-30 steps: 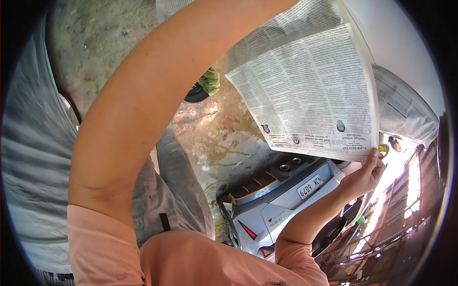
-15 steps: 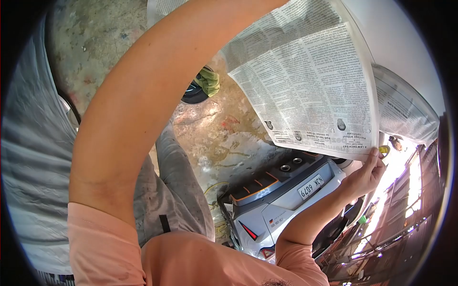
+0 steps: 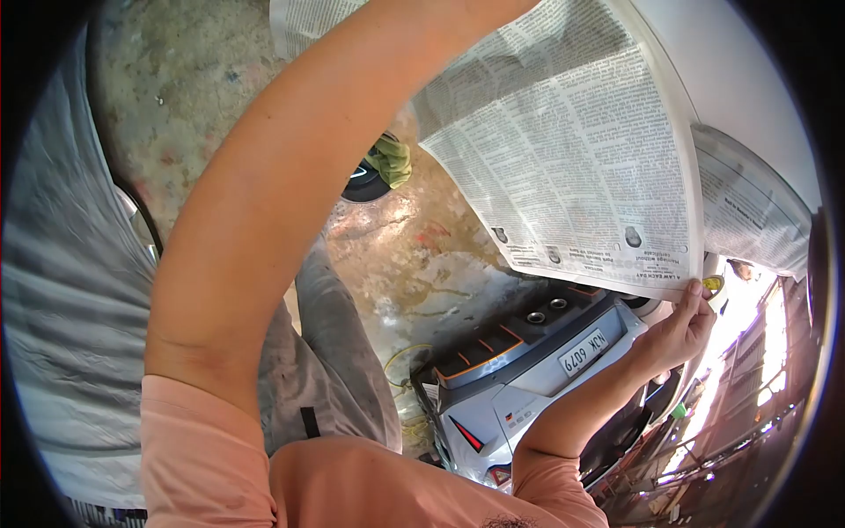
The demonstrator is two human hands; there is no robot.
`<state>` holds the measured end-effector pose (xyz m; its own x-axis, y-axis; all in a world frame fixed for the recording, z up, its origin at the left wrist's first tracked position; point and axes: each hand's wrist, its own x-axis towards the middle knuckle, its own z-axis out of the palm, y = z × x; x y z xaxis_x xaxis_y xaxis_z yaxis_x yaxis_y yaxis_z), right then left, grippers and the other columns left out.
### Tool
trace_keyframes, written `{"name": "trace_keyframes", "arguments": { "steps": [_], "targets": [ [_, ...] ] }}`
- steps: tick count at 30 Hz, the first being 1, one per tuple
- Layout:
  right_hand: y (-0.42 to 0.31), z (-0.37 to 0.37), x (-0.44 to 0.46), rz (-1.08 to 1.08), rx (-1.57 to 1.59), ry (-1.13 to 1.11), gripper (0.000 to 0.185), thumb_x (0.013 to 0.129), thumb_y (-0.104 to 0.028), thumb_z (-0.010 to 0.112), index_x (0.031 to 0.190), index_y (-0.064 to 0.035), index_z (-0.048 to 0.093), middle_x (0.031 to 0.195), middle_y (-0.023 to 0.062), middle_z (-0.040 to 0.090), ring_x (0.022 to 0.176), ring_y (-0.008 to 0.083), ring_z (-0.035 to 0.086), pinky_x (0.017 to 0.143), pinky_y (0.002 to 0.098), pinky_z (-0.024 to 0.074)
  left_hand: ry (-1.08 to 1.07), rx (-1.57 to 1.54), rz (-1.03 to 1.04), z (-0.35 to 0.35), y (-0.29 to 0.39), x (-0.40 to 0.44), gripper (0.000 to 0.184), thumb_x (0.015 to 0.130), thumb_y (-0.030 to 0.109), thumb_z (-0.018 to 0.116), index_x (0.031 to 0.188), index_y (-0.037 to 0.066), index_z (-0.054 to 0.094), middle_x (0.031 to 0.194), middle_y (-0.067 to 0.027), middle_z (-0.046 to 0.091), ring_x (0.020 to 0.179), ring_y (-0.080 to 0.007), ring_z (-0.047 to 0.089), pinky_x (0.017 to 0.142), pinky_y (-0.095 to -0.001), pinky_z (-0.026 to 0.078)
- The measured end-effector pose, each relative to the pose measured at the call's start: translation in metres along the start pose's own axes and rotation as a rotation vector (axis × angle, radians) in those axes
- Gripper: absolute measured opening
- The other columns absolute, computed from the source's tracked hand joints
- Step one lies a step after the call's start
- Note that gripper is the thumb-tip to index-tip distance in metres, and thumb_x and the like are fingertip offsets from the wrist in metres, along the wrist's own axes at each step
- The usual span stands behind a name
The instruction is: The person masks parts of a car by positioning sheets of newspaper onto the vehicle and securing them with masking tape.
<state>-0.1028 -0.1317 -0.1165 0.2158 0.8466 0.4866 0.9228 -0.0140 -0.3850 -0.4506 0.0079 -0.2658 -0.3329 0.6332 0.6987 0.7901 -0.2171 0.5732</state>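
Observation:
A large sheet of newspaper [image 3: 563, 150] hangs across the upper right, its print upside down to me. At its lower right corner my right hand [image 3: 679, 330] is closed, thumb and fingers pinching the paper's edge. A round thing with a yellow inside [image 3: 713, 286] shows just behind those fingers; whether I hold it, I cannot tell. My left arm [image 3: 264, 176] reaches up over the sheet, and its hand lies beyond the top edge. A smooth white panel [image 3: 731, 62] lies behind the newspaper, with another piece of newspaper [image 3: 748, 198] along its lower side.
Below the sheet is a light-coloured car's rear [image 3: 528, 378] with a number plate [image 3: 584, 352]. A grey cover [image 3: 62, 290] drapes the left side. Green cloth [image 3: 392, 161] sits on a dark round object on the stained concrete floor [image 3: 431, 264].
The view has shifted slightly, so the floor, car and my left arm appear a little further right. My right hand keeps its pinch on the newspaper corner.

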Motion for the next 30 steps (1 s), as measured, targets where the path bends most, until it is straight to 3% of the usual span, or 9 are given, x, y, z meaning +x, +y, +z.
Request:
{"name": "trace_keyframes", "arguments": {
  "steps": [6, 10, 13, 15, 17, 22, 24, 25, 30],
  "targets": [
    [-0.003, 0.000, -0.004, -0.008, 0.025, 0.016, 0.029, 0.101, -0.022, 0.072, 0.085, 0.0009, 0.063, 0.092, 0.0092, 0.067, 0.096, 0.0143, 0.061, 0.097, 0.0303, 0.0460, 0.153, 0.047, -0.106, 0.016, 0.011, -0.010, 0.016, 0.094, 0.018, 0.070, 0.094, 0.003, 0.066, 0.120, -0.0132, 0.055, 0.116, -0.0287, 0.047, 0.108, -0.0453, 0.036],
    [-0.004, 0.002, -0.004, -0.013, 0.057, 0.023, 0.029, 0.100, -0.023, 0.072, 0.086, 0.0016, 0.064, 0.097, 0.0102, 0.068, 0.101, 0.0153, 0.061, 0.099, 0.0312, 0.0455, 0.307, 0.062, -0.128, 0.035, 0.014, -0.017, 0.041, 0.090, 0.018, 0.074, 0.122, 0.006, 0.051, 0.138, -0.0172, 0.047, 0.136, -0.0374, 0.040, 0.120, -0.0611, 0.026],
    [0.001, -0.001, -0.006, -0.020, 0.091, 0.035, 0.030, 0.099, -0.022, 0.074, 0.083, 0.0012, 0.063, 0.100, 0.0107, 0.068, 0.104, 0.0162, 0.061, 0.101, 0.0317, 0.0445, 0.348, 0.082, -0.147, 0.029, 0.006, -0.023, 0.048, 0.090, 0.017, 0.074, 0.128, 0.007, 0.047, 0.145, -0.0179, 0.043, 0.139, -0.0382, 0.038, 0.122, -0.0659, 0.020],
    [-0.001, 0.000, -0.005, -0.032, 0.053, 0.056, 0.030, 0.099, -0.021, 0.075, 0.082, 0.0008, 0.062, 0.100, 0.0107, 0.068, 0.104, 0.0163, 0.061, 0.101, 0.0315, 0.0440, -0.082, 0.061, -0.308, -0.014, 0.021, -0.012, 0.045, 0.090, 0.012, 0.072, 0.128, 0.003, 0.051, 0.144, -0.0191, 0.046, 0.138, -0.0395, 0.038, 0.118, -0.0602, 0.026],
    [0.000, 0.000, -0.004, 0.013, 0.026, 0.088, 0.026, 0.097, -0.019, 0.075, 0.085, 0.0018, 0.068, 0.102, 0.0134, 0.070, 0.106, 0.0195, 0.064, 0.099, 0.0345, 0.0480, 0.109, -0.044, 0.049, 0.006, 0.006, -0.040, 0.045, 0.091, 0.010, 0.070, 0.131, 0.001, 0.053, 0.142, -0.0198, 0.048, 0.136, -0.0405, 0.039, 0.116, -0.0568, 0.029],
    [0.020, -0.001, -0.007, 0.081, 0.042, 0.111, 0.020, 0.096, -0.016, 0.077, 0.098, 0.0044, 0.075, 0.111, 0.0121, 0.073, 0.108, 0.0154, 0.064, 0.101, 0.0311, 0.0470, -0.166, -0.124, 0.092, 0.007, 0.026, -0.054, 0.049, 0.092, 0.005, 0.061, 0.140, -0.003, 0.052, 0.141, -0.0219, 0.050, 0.130, -0.0417, 0.043, 0.113, -0.0528, 0.031],
    [0.003, 0.004, -0.006, 0.130, -0.127, 0.094, 0.025, 0.097, -0.017, 0.075, 0.103, 0.0079, 0.075, 0.102, 0.0114, 0.075, 0.094, 0.0130, 0.068, 0.091, 0.0292, 0.0537, -0.226, -0.071, 0.052, 0.000, 0.038, -0.054, 0.052, 0.093, 0.004, 0.057, 0.144, -0.006, 0.049, 0.143, -0.0242, 0.049, 0.131, -0.0423, 0.045, 0.114, -0.0525, 0.032],
    [0.015, 0.009, -0.005, -0.037, -0.039, 0.111, 0.029, 0.098, -0.016, 0.073, 0.114, 0.0082, 0.074, 0.106, 0.0114, 0.076, 0.099, 0.0137, 0.070, 0.094, 0.0299, 0.0538, -0.206, -0.077, 0.104, 0.003, 0.035, -0.055, 0.052, 0.093, 0.003, 0.056, 0.144, -0.006, 0.049, 0.143, -0.0247, 0.049, 0.131, -0.0424, 0.045, 0.113, -0.0526, 0.032],
    [0.027, 0.028, 0.006, -0.260, 0.042, 0.040, 0.029, 0.091, -0.023, 0.081, 0.098, 0.0016, 0.068, 0.094, 0.0077, 0.067, 0.091, 0.0158, 0.062, 0.084, 0.0286, 0.0506, -0.209, -0.183, 0.168, 0.012, 0.022, -0.066, 0.050, 0.095, 0.007, 0.058, 0.143, -0.005, 0.051, 0.144, -0.0252, 0.048, 0.132, -0.0446, 0.042, 0.113, -0.0545, 0.032]
  ]
}}
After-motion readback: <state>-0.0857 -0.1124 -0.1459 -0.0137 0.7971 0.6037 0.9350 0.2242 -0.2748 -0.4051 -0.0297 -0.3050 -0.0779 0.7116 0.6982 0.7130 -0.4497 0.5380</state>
